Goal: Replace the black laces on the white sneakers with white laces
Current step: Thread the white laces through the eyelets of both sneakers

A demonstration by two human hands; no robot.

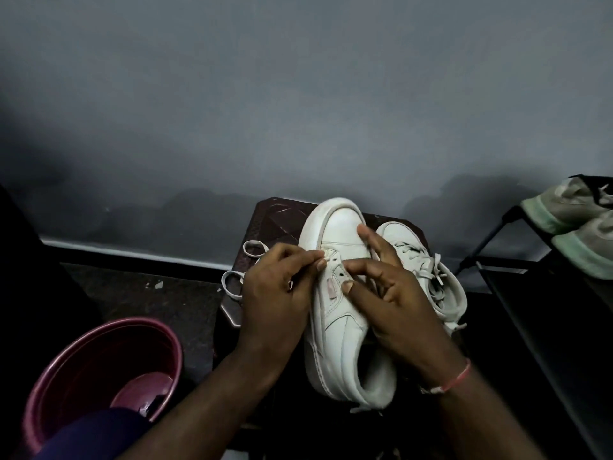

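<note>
A white sneaker (338, 330) lies tilted on its side on a small dark stool (268, 224), toe pointing away from me. My left hand (277, 293) pinches a white lace (232, 280) at an eyelet near the toe; the lace loops off to the left. My right hand (388, 287) steadies the sneaker from the right, thumb on the eyelet row and fingers spread over the tongue. A second white sneaker (431, 277) with white laces threaded sits behind my right hand. No black lace is visible.
A maroon plastic bucket (99, 360) stands on the dark floor at lower left. At right, a black rack (517, 270) carries a pair of grey-green shoes (577, 220). A grey wall rises just behind the stool.
</note>
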